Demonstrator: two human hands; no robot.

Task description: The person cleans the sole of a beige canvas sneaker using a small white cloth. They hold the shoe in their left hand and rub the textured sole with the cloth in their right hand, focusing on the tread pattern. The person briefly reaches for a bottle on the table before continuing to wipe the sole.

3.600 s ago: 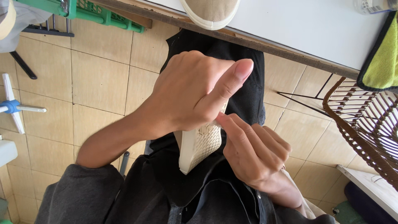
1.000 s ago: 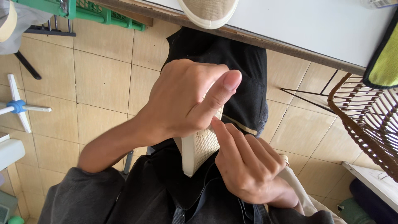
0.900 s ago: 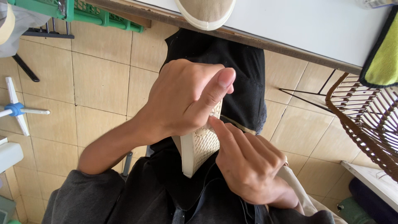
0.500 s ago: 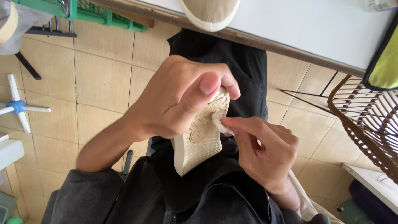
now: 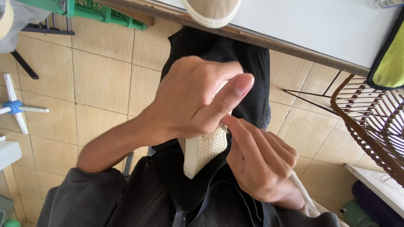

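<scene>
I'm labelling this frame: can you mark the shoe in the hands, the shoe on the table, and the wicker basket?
cream shoe (image 5: 205, 152), head view, patterned sole.
beige shoe (image 5: 211, 11), head view, toe cap.
wicker basket (image 5: 370, 126), head view, curved rim.

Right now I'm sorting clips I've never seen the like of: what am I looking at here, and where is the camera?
There is no machine here: the one view comes from a camera worn on a person's head, looking down at their own two bare hands. The left hand grips a pale shoe, its textured sole facing up. The right hand touches the sole's edge with its fingers. Below lie the person's dark clothes and a tiled floor. A second shoe rests on the white table, and a wicker basket stands to the right.
</scene>
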